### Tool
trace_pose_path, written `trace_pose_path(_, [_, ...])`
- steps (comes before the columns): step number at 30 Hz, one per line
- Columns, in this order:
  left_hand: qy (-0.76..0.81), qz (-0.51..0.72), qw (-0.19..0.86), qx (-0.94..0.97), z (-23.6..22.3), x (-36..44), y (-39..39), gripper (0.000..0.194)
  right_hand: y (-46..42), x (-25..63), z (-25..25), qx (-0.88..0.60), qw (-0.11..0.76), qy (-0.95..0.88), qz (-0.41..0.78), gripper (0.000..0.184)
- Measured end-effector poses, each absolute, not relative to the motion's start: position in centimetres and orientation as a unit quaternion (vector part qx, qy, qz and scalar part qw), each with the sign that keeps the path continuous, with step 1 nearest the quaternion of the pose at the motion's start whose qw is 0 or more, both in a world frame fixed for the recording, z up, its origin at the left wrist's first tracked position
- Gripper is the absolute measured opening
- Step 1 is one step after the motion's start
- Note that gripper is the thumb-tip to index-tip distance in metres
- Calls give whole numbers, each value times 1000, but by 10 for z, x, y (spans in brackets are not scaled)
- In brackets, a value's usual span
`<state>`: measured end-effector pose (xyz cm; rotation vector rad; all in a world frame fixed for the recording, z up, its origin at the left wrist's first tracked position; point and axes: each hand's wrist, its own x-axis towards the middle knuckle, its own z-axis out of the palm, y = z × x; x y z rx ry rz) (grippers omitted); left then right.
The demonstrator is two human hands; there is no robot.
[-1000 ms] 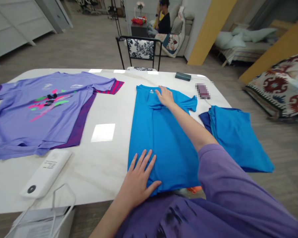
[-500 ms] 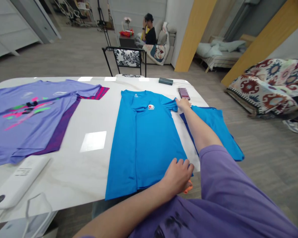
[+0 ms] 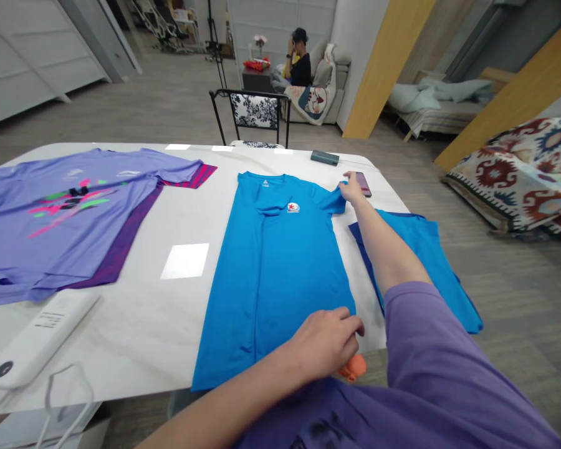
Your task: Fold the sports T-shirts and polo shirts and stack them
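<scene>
A blue T-shirt [image 3: 299, 262] lies on the white table, its left side folded inward along a lengthwise crease; a round badge shows on its chest. My right hand [image 3: 353, 188] reaches to the far side, closed in a pinch on the end of the short sleeve. At the near hem my left hand [image 3: 330, 343] is closed over the shirt's lower right corner, fingers curled; the fingertips are partly hidden. Below that hand hangs something orange [image 3: 354, 368]. Right of the shirt, beneath my right forearm, lies a folded blue garment [image 3: 430, 262] with dark blue edging.
Lilac and purple-red shirts [image 3: 93, 218] spread over the table's left side. A long white device [image 3: 37, 337] lies near the front edge. Behind my right hand are a phone [image 3: 363, 184] and a dark case [image 3: 325, 158]. A chair [image 3: 255, 112] stands beyond; a person [image 3: 302, 65] sits farther back.
My view has shifted, so the scene sits farther right. My right hand keeps its pinch on the sleeve. My left hand has turned and closed more at the hem corner.
</scene>
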<state>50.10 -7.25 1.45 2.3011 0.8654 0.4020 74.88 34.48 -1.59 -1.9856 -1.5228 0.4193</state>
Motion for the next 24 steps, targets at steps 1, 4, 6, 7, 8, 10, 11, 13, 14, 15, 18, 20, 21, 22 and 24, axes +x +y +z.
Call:
trace_pose_path(1, [329, 167, 344, 864, 21, 490, -70, 27, 347, 745, -11, -738, 303, -582, 158, 47])
trace_pose_path(4, [334, 218, 420, 815, 37, 452, -69, 31, 358, 723, 10, -712, 298, -619, 144, 42])
trace_pose_path(6, [348, 249, 467, 774, 45, 424, -73, 31, 371, 697, 27, -693, 282, -652, 124, 42])
trace_pose_path(7, [356, 261, 487, 753, 48, 410, -77, 29, 380, 680, 36, -683, 269, -670, 113, 42])
trace_pose_path(8, [364, 272, 503, 735, 51, 397, -81, 27, 389, 660, 45, -672, 256, -687, 103, 41])
trace_pose_path(10, [383, 289, 519, 707, 52, 370, -91, 24, 406, 612, 58, -649, 231, -719, 93, 37])
trace_pose_path(11, [393, 295, 522, 697, 51, 358, -96, 23, 413, 586, 62, -636, 219, -734, 92, 34])
trace_pose_path(13, [414, 302, 524, 680, 45, 337, -107, 22, 422, 529, 64, -611, 192, -762, 95, 31])
trace_pose_path(14, [425, 304, 526, 671, 40, 328, -112, 22, 423, 501, 60, -599, 176, -775, 99, 31])
trace_pose_path(15, [436, 304, 530, 661, 34, 319, -117, 21, 422, 474, 55, -587, 160, -787, 104, 32])
trace_pose_path(18, [479, 271, 538, 639, 14, 299, -130, 20, 409, 406, 29, -555, 122, -811, 137, 40])
trace_pose_path(20, [503, 204, 538, 644, 4, 287, -136, 23, 401, 380, 9, -540, 100, -816, 179, 53])
trace_pose_path(21, [508, 163, 542, 650, 1, 281, -138, 24, 398, 374, 1, -538, 95, -815, 194, 58])
trace_pose_path(22, [507, 123, 546, 655, 0, 276, -139, 24, 398, 373, -5, -540, 98, -812, 198, 59])
trace_pose_path(24, [494, 85, 551, 667, 1, 266, -138, 21, 401, 386, -13, -554, 125, -805, 172, 53])
